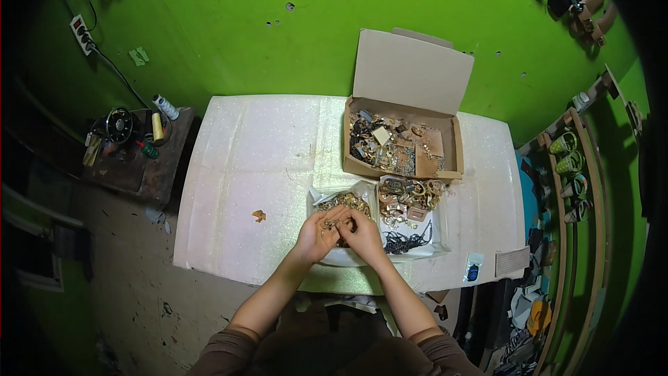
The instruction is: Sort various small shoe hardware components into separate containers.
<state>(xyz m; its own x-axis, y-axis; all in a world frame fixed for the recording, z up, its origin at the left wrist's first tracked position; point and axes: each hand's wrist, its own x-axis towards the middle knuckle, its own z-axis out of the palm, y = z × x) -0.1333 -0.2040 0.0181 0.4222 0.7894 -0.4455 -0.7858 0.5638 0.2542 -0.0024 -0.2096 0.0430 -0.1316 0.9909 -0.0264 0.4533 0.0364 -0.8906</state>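
My left hand (316,238) is turned palm up and cupped, with several small shiny metal pieces (330,225) lying in it. Over that palm, my right hand (364,235) has its fingertips pinched together at the pieces; what they grip is too small to make out. Both hands are above a white tray (311,203) heaped with gold-coloured metal bits (356,202). Beside it on the right, a second white tray (440,242) holds buckles and rings (412,195) and a coil of black beaded strand (409,239).
Behind the trays stands an open cardboard box (403,69) full of mixed small fittings. A gold-brown scrap (259,216) lies on the glittery white table (236,160). Near its right edge are a small clear packet (474,269) and a ridged pad (511,262). A side table (149,184) carries thread spools.
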